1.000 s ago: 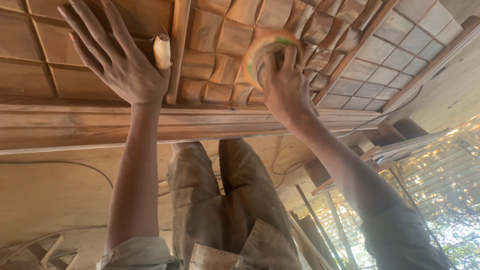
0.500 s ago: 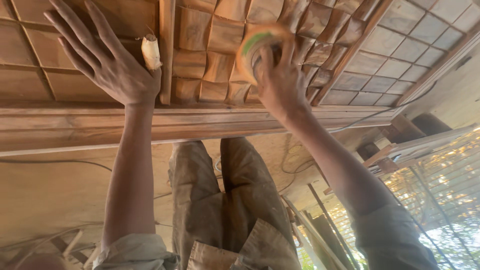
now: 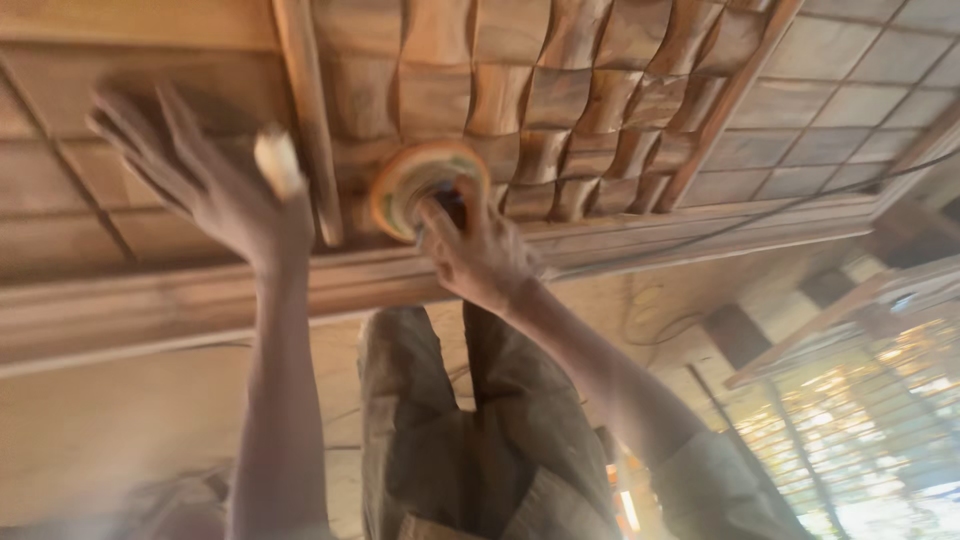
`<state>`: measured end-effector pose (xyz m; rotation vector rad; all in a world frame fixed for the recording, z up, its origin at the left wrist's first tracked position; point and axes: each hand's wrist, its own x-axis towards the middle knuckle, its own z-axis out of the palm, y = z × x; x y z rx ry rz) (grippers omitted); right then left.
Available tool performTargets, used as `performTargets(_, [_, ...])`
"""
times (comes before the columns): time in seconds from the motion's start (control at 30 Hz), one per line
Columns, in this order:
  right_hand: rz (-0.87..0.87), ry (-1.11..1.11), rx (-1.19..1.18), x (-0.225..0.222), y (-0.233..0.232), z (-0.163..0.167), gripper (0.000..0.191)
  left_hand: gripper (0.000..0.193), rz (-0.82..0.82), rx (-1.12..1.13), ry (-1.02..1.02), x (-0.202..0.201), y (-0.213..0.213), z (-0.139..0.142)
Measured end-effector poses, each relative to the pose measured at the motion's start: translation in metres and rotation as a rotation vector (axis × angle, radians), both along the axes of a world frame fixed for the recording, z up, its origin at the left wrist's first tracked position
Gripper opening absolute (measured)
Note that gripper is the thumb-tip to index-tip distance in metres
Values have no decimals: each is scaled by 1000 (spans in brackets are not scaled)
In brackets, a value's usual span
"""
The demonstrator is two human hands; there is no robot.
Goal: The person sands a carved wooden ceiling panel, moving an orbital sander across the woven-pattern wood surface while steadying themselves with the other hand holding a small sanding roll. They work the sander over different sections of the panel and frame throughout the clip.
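Up against the carved panel (image 3: 560, 110), right hand (image 3: 478, 255) is clenched around a round disc (image 3: 420, 185), fingers wrapped over its near side, pad pressed to the wavy wooden blocks at the panel's lower left corner. Disc shows an orange-tan face with a greenish rim; motion blur smears the edge, and whatever sits behind it is hidden by the hand, so whether it is a bare pad or part of a tool cannot be told.

Left hand (image 3: 215, 190) lies released, fingers spread flat on the plain board (image 3: 70, 190) left of the upright rail (image 3: 305, 110). Fingertips are blurred. Something pale and stubby (image 3: 278, 162) sits at the thumb, a wrap or a small object, too soft to make out.

Below both wrists runs the moulded frame edge (image 3: 150, 300), crossing the whole width. Under it, trousers (image 3: 460, 440) fill the middle; the legs are cut off at the bottom edge. A thin cable (image 3: 800, 205) trails along the frame to the right. Far right, slatted timber (image 3: 860, 420) glares in sunlight, washed out.
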<state>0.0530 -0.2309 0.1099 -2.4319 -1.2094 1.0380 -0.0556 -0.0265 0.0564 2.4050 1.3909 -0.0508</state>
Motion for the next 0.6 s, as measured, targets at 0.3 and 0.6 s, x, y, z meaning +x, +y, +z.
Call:
performTargets(0.3, [-466, 231, 297, 22, 3, -4, 51, 37, -455, -674, -606, 89, -85, 46])
performTargets(0.6, [-454, 95, 424, 57, -35, -35, 48, 23, -484, -620, -578, 132, -113, 29])
